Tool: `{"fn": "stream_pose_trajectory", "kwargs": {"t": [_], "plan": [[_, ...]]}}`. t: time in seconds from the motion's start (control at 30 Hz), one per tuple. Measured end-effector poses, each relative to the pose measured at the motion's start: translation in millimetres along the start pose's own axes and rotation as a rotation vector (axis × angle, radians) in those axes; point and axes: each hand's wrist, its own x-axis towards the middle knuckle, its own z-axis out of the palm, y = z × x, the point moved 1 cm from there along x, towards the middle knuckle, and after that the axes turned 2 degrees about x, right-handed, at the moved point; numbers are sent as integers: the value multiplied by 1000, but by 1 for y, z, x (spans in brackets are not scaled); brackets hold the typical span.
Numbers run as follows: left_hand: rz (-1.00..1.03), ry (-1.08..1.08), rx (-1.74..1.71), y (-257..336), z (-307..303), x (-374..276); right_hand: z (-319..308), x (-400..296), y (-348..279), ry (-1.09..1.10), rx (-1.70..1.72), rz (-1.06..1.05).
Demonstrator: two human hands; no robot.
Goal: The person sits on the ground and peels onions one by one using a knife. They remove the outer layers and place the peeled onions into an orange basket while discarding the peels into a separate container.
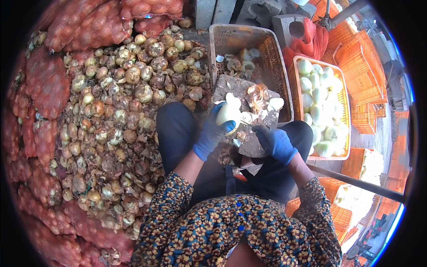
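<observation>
My left hand [213, 128], in a blue work glove, is closed around a peeled white onion [229, 115] above the near left part of a worn board [255, 147]. In my right hand [275, 142], also gloved in blue, is a knife [246, 124], whose thin blade points left towards the onion; its handle is hidden by the fingers. Brown onion skins [258, 96] and white onion scraps [275, 104] lie on the board. The board rests partly over a dirty plastic crate [290, 100] that has peelings in its bottom.
A large heap of unpeeled onions [113, 133] spreads at the left, bordered by red mesh sacks [48, 81]. Right of the board stands an orange crate [347, 147] of peeled onions. More orange crates [360, 73], concrete blocks [258, 13] and a metal bar [360, 185] are around.
</observation>
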Motion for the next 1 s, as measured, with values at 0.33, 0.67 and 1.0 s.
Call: {"fn": "stream_pose_trajectory", "kwargs": {"t": [0.33, 0.67, 1.0], "plan": [[-61, 30, -216, -1, 5, 5, 21, 21, -18, 270, -331, -63], [-33, 27, -29, -15, 5, 5, 31, 30, -2, 239, -17, 187], [146, -245, 304, 1, 11, 6, 74, 46, 75, 231, 851, 166]]}}
